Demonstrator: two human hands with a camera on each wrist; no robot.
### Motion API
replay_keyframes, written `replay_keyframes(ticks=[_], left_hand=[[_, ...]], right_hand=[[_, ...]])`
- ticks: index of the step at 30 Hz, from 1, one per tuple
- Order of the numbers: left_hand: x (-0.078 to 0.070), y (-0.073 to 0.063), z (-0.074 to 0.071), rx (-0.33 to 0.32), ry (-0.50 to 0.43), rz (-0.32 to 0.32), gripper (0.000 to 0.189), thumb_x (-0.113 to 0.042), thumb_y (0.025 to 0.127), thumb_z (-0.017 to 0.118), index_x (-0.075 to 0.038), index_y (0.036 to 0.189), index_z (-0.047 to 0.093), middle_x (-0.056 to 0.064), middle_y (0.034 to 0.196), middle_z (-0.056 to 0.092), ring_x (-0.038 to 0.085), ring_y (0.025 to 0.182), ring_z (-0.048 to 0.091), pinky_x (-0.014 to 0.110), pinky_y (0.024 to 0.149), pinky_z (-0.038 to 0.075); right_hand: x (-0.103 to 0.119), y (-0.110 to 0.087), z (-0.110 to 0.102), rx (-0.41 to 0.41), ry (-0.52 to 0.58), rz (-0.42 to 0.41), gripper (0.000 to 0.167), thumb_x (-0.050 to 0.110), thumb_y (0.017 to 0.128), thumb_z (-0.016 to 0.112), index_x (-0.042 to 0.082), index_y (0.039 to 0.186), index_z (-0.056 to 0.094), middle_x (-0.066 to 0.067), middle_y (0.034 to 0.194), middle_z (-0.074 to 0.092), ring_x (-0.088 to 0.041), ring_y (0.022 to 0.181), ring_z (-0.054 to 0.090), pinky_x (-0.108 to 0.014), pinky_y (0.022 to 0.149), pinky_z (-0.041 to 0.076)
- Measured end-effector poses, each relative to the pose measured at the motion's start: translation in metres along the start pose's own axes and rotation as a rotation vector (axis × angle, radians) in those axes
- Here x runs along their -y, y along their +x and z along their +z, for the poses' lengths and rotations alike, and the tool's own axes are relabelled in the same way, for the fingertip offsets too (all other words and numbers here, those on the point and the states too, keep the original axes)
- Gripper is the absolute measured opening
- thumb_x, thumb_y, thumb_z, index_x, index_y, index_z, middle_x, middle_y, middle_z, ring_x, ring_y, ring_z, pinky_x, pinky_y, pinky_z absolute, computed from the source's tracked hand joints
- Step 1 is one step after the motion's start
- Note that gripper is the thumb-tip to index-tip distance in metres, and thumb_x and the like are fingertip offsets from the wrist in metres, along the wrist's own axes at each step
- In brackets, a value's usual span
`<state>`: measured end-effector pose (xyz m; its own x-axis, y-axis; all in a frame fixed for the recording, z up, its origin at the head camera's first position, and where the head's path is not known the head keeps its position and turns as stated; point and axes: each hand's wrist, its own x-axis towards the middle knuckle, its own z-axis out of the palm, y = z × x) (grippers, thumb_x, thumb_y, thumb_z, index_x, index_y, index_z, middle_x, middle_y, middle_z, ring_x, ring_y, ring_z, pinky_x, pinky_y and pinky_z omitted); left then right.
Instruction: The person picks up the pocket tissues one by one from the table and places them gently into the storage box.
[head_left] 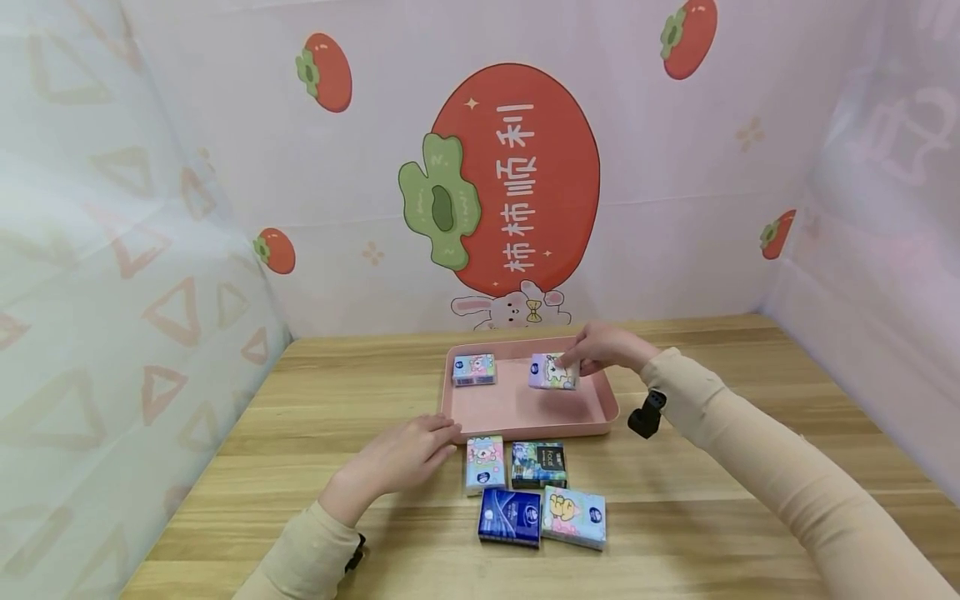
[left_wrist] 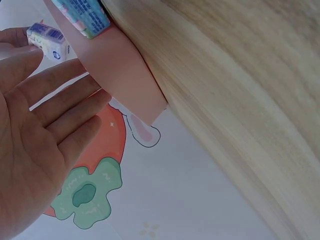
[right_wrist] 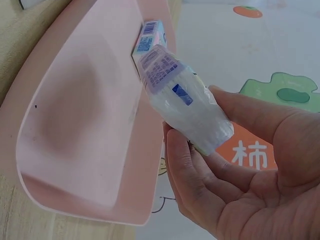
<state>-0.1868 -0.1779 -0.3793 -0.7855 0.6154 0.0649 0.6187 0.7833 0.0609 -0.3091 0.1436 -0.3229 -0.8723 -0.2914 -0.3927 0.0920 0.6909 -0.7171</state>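
Over the right half of the pink tray (head_left: 510, 412), my right hand (head_left: 611, 346) pinches a small tissue pack (head_left: 553, 372) with a white cartoon character on it. In the right wrist view the thumb and fingers grip this pack (right_wrist: 182, 100) by its sides, above the tray floor. My left hand (head_left: 408, 450) has its fingertips at the tray's near left corner. The left wrist view shows those fingers (left_wrist: 75, 102) extended against the tray wall (left_wrist: 125, 75). Inside the tray, a light blue tissue pack (head_left: 474, 369) lies at the back left.
In front of the tray lie a pink-and-blue tissue pack (head_left: 485, 465), a dark floral pack (head_left: 538, 464), a dark blue pack (head_left: 510, 517) and a light blue pack with a yellow figure (head_left: 574, 517). A printed cloth (head_left: 660, 275) stands behind the wooden table (head_left: 712, 517).
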Motion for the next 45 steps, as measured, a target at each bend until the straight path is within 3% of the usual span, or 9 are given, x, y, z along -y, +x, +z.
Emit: replay_keyframes(ticks=[3,9,32,37,40,45], left_hand=[[0.0,0.0,0.0,0.002,0.007,-0.001,0.037,-0.029,0.098,0.05,-0.007,0.126,0.06,0.014,0.131,0.059,0.03,0.123,0.054,0.046,0.104,0.046],[-0.001,0.0,-0.001,0.002,0.003,-0.001,0.037,-0.028,0.098,0.051,-0.006,0.126,0.061,0.014,0.13,0.059,0.03,0.122,0.055,0.045,0.103,0.046],[-0.001,-0.001,-0.001,0.005,0.025,-0.001,0.037,-0.028,0.097,0.052,-0.006,0.126,0.06,0.014,0.13,0.059,0.031,0.123,0.054,0.046,0.103,0.046],[-0.001,0.0,-0.001,0.014,0.019,-0.008,0.038,-0.03,0.098,0.049,-0.007,0.128,0.06,0.013,0.132,0.058,0.03,0.124,0.053,0.045,0.105,0.045],[-0.001,0.0,-0.001,0.016,0.02,-0.005,0.039,-0.03,0.098,0.049,-0.007,0.128,0.059,0.013,0.132,0.058,0.03,0.124,0.053,0.045,0.105,0.045],[-0.001,0.0,-0.001,0.017,0.021,-0.008,0.039,-0.03,0.098,0.049,-0.007,0.128,0.059,0.013,0.131,0.058,0.03,0.123,0.053,0.045,0.104,0.045]], right_hand=[[0.0,0.003,0.0,-0.007,0.016,0.008,0.032,0.024,0.085,0.072,-0.003,0.102,0.068,-0.006,0.086,0.072,-0.014,0.071,0.064,-0.029,0.079,0.058],[0.002,0.008,0.0,-0.017,0.035,0.009,0.028,0.024,0.084,0.072,-0.002,0.096,0.068,-0.003,0.079,0.07,-0.01,0.063,0.058,-0.021,0.066,0.056],[0.003,0.035,0.007,-0.048,0.105,0.028,0.026,0.026,0.082,0.074,0.001,0.09,0.068,-0.002,0.075,0.065,-0.014,0.066,0.057,-0.028,0.075,0.056],[0.003,0.042,0.009,-0.059,0.11,0.027,0.025,0.025,0.081,0.076,0.002,0.084,0.068,-0.001,0.073,0.064,-0.015,0.067,0.057,-0.026,0.07,0.055],[0.003,0.045,0.01,-0.062,0.115,0.026,0.025,0.025,0.081,0.076,0.002,0.086,0.07,-0.001,0.074,0.064,-0.016,0.068,0.056,-0.028,0.073,0.055],[0.004,0.05,0.012,-0.066,0.142,0.053,0.029,0.025,0.081,0.075,0.001,0.096,0.07,-0.002,0.081,0.065,-0.017,0.075,0.057,-0.037,0.09,0.053]])
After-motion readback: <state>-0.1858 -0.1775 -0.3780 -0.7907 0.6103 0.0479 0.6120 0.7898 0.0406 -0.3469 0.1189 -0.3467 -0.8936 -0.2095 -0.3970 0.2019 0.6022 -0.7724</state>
